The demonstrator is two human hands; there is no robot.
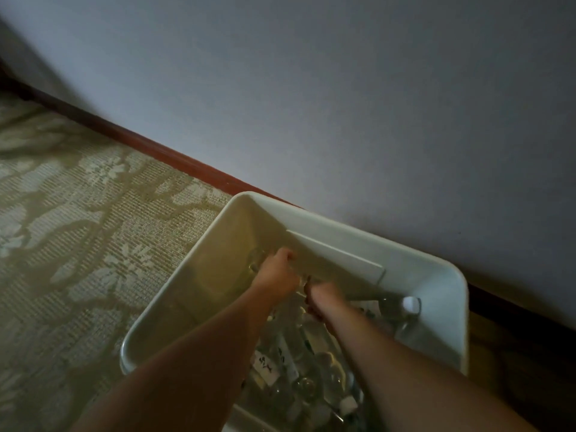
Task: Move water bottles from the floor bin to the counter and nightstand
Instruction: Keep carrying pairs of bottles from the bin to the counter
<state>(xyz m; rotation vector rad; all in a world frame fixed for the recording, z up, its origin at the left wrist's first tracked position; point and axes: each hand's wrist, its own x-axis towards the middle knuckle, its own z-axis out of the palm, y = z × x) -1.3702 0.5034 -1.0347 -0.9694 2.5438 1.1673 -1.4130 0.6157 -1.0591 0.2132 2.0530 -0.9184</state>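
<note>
A white plastic floor bin [442, 275] stands on the carpet against the wall. Inside lie several clear water bottles [299, 375] with white labels; one with a white cap [410, 304] leans in the far right corner. Both my arms reach down into the bin. My left hand [277, 272] is curled round a clear bottle [255, 260] near the bin's far left wall. My right hand [322, 296] sits just beside it with fingers curled down among the bottles; what it holds is hidden in the dim light.
Patterned beige carpet [81, 213] spreads to the left of the bin. A dark red-brown baseboard [174, 157] runs along the pale wall [343, 104] directly behind the bin.
</note>
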